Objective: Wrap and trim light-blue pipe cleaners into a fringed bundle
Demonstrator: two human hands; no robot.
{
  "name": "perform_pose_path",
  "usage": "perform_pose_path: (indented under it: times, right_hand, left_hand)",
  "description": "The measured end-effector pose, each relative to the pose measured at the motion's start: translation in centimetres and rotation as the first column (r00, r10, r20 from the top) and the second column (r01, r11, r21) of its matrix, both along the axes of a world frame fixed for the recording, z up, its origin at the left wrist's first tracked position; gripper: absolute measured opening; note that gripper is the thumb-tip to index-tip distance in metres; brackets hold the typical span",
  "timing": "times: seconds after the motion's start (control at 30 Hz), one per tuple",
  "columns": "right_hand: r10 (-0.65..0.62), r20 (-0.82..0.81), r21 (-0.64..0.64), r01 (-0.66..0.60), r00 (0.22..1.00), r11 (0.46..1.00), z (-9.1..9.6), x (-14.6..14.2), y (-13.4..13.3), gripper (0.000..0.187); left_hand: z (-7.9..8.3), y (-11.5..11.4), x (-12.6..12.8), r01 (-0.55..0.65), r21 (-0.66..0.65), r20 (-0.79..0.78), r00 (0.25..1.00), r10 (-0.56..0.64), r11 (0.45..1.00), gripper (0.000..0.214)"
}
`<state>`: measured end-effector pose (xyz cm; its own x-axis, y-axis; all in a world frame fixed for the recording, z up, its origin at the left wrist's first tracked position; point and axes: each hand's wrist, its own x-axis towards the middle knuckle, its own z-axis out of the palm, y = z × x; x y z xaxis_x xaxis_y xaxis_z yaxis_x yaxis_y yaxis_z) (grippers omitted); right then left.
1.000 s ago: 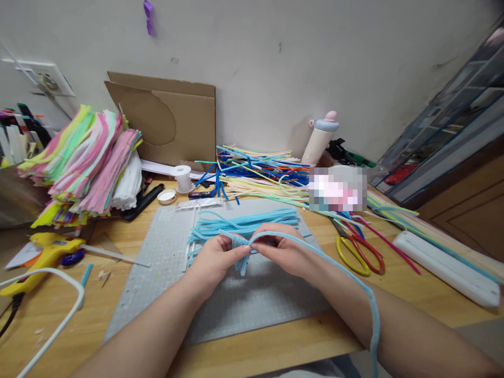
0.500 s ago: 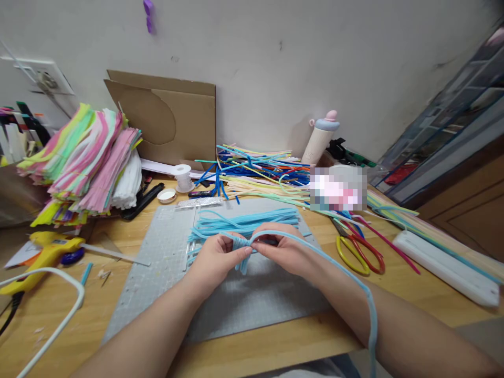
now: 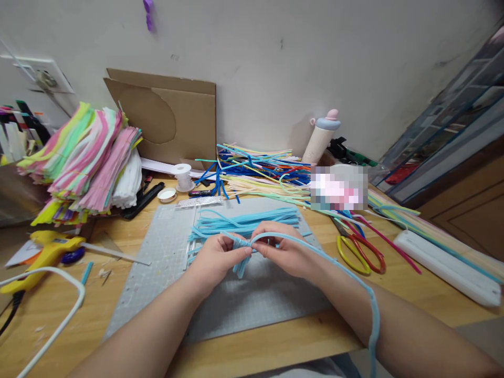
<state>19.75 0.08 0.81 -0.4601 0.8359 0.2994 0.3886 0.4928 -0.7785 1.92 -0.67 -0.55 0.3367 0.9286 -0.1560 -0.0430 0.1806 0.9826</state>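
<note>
Over a grey cutting mat (image 3: 252,299), my left hand (image 3: 218,260) and my right hand (image 3: 285,252) meet, both closed. My left hand pinches a short bundle of light blue pipe cleaners (image 3: 241,257), whose ends stick out below my fingers. My right hand pinches a long light blue pipe cleaner (image 3: 356,283) right at the bundle. That strand arcs over my right wrist and hangs off the table's front edge. A loose pile of light blue pipe cleaners (image 3: 246,220) lies on the mat just behind my hands.
Behind the mat lie mixed coloured pipe cleaners (image 3: 262,170), a thread spool (image 3: 183,177) and a pink-capped bottle (image 3: 321,137). Left: stacked pastel pipe cleaners (image 3: 84,157), a yellow glue gun (image 3: 47,252), a white cable (image 3: 59,299). Right: red-and-yellow scissors (image 3: 360,254), a long white box (image 3: 447,268).
Both hands stay in place; the fingers shift only slightly on the bundle. The bundle's lower ends tilt a little.
</note>
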Motion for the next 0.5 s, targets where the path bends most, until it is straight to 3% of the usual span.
perform_pose_path:
  times: [0.1, 0.2, 0.33, 0.5]
  right_hand:
    - [-0.031, 0.019, -0.034, 0.032, 0.999, 0.999, 0.3, -0.2, -0.2, 0.009]
    - [-0.041, -0.031, -0.183, 0.035, 0.999, 0.983, 0.2, -0.4, -0.3, 0.01]
    - [-0.037, -0.217, -0.43, -0.062, 0.975, 0.901, -0.5, -0.5, 0.0, 0.017]
    - [-0.018, -0.312, -0.541, -0.162, 0.95, 0.826, -0.8, -0.3, 0.3, 0.024]
  left_hand:
    - [-0.1, -0.1, 0.1, -0.053, -0.004, -0.016, 0.998, 0.053, 0.999, 0.025]
    - [-0.2, -0.1, 0.1, -0.064, 0.024, -0.036, 0.997, 0.065, 0.998, 0.024]
    - [-0.1, -0.1, -0.1, -0.024, 0.058, -0.047, 0.999, 0.026, 0.998, 0.023]
    - [0.3, -0.2, -0.1, 0.008, 0.056, -0.046, 0.999, -0.005, 0.998, 0.025]
